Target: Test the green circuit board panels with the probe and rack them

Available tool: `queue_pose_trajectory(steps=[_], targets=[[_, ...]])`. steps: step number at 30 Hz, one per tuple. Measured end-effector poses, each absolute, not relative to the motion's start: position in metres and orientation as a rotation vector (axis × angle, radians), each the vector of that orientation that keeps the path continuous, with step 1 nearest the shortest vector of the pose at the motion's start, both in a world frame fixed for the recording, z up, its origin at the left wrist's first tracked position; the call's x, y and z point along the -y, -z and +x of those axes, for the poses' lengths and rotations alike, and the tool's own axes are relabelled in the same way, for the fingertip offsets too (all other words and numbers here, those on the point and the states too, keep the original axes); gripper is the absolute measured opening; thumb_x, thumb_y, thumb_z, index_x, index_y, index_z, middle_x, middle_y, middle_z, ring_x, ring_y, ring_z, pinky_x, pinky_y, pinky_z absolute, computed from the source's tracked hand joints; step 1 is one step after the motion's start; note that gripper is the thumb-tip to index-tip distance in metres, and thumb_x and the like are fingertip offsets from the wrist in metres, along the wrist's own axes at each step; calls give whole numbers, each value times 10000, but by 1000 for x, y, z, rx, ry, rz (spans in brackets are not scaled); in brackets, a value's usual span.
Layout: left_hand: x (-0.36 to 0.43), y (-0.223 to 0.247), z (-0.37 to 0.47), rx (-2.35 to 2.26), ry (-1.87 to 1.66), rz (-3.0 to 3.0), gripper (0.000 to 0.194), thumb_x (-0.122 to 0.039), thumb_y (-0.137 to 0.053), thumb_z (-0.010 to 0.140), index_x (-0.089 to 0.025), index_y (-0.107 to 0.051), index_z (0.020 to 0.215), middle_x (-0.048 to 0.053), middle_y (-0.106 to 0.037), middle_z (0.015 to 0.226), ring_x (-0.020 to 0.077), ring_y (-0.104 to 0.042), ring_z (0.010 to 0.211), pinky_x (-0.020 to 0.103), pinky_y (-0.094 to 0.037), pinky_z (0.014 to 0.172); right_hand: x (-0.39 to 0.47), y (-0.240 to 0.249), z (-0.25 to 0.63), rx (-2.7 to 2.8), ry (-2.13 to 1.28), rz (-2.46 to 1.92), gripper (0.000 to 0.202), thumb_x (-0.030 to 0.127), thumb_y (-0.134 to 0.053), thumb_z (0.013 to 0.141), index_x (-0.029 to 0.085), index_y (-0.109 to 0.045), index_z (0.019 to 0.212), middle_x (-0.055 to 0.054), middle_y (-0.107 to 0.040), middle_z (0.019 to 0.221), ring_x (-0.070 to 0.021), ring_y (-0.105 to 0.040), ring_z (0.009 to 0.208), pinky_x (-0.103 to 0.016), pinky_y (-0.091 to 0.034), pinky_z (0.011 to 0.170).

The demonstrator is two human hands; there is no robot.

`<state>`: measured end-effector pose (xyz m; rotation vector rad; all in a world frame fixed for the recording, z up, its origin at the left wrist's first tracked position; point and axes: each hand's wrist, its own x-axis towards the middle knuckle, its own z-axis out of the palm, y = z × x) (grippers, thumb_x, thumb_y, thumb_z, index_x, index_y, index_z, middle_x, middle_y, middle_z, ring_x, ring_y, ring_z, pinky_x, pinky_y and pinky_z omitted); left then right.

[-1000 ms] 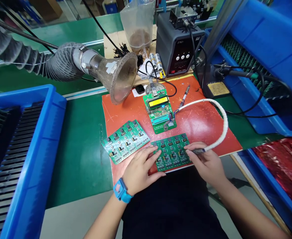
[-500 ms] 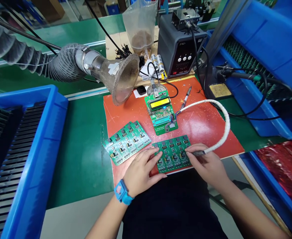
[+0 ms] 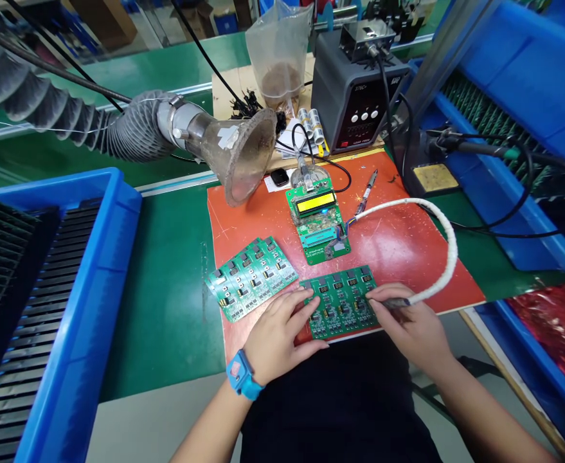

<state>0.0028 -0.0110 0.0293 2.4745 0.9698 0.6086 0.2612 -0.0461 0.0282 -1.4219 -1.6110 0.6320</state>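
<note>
A green circuit board panel (image 3: 342, 307) with several small digit displays lies near the front edge of the red mat. My left hand (image 3: 282, 334) rests on its left end, fingers stretched out and thumb apart. In my right hand (image 3: 410, 325) a dark probe (image 3: 396, 302) is pinched at the panel's right side; its tip is too small to make out. A white-sleeved cable (image 3: 450, 251) loops from the probe to a green programmer board (image 3: 318, 222) with a lit yellow screen. Left of the panel, more circuit boards (image 3: 253, 276) lie overlapped in a fan.
A fume extraction funnel (image 3: 251, 157) hangs over the mat's back left. The soldering station (image 3: 359, 96) stands behind, with a pen (image 3: 367, 191) on the red mat (image 3: 407, 238). Blue bins (image 3: 82, 308) flank the bench, the left one holding black slotted racks (image 3: 36, 289).
The whole view has shifted slightly, so everything appears a little further right and lower. Both hands, the probe and the panel keep their places relative to each other.
</note>
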Motion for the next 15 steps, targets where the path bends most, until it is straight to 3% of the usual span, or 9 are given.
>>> queue_pose_trajectory(steps=[15], targets=[[11,-29,3,-976,-602,2484,638,-535,-621,864,-178,-451,1364,162,-560,1314,311,-550,1223,476,-529,976,47,-33,259,1630,-666,-1436,65,194,-561,946,228,-590,994,-68,-647,958,-212,-645,907,-325,-535,767]])
